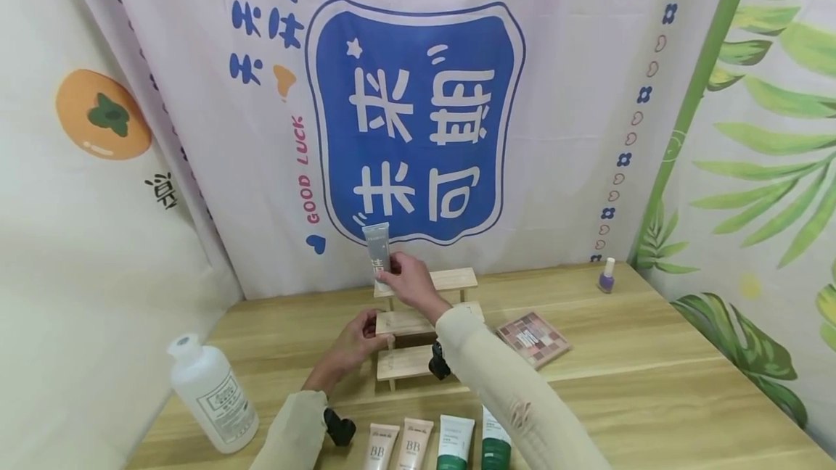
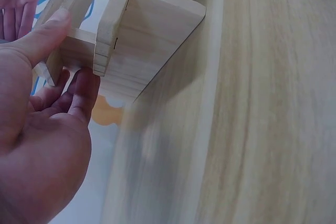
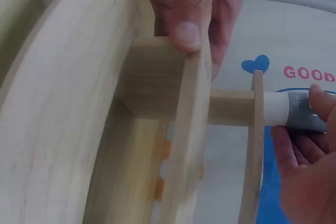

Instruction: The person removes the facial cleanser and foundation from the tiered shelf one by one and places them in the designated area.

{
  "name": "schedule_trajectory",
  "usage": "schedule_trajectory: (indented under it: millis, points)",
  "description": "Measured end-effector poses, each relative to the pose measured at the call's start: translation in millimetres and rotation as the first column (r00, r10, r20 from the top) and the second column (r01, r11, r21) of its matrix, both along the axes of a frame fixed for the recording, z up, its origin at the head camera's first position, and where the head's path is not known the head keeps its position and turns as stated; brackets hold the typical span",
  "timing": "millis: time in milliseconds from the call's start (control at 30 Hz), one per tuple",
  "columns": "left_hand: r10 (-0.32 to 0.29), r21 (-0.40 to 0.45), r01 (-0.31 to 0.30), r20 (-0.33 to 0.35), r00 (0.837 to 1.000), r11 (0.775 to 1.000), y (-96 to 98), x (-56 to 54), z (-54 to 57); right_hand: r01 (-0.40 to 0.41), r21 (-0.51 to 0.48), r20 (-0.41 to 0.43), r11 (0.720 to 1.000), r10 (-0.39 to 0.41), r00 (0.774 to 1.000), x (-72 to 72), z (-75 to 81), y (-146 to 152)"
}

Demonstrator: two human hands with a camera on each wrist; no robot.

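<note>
A three-tier wooden display stand [image 1: 408, 363] stands near the back of the table. My left hand [image 1: 353, 345] grips the left end of its middle tier; in the left wrist view its thumb lies over the board and the fingers curl below. My right hand [image 1: 410, 280] pinches a grey-blue squeeze tube [image 1: 376, 244] upright, at the left end of the top tier. In the right wrist view the tube's white cap [image 3: 275, 108] is down, right at the top board [image 3: 254, 156]. My right forearm hides part of the stand's right side.
In front of the stand lie two BB cream tubes [image 1: 413, 444] and two white-and-green tubes [image 1: 455, 441]. A white bottle [image 1: 215, 397] is at the left. To the right are an eyeshadow palette [image 1: 533, 339] and a purple nail polish bottle [image 1: 607, 278]. A printed curtain [image 1: 562, 129] hangs behind.
</note>
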State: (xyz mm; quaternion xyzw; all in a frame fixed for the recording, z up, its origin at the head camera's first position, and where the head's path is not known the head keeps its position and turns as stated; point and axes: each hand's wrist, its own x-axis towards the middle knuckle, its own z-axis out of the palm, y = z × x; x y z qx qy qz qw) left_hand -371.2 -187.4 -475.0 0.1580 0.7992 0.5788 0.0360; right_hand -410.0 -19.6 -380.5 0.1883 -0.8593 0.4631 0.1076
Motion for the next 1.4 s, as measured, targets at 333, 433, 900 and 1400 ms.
schedule_trajectory:
  millis: [333,433,900,1400]
  points:
    - [0.043,-0.020,-0.044,-0.024,0.999,0.999,2.0,1.0,-0.9,0.020,-0.159,-0.028,0.987,-0.025,0.999,5.4,10.4,6.7]
    - [0.060,-0.031,-0.060,-0.025,0.998,0.998,6.5,5.4,4.3,0.004,-0.213,0.003,0.977,-0.003,1.000,18.3,15.1,17.9]
    - [0.053,-0.042,-0.054,-0.023,0.998,0.998,1.6,2.3,2.0,-0.187,-0.228,0.082,0.956,0.210,0.974,131.0,-30.6,119.1]
    - [0.052,-0.035,-0.053,-0.014,0.999,0.998,1.8,0.9,0.4,-0.117,0.016,0.401,0.993,0.101,0.910,196.4,-65.6,213.6]
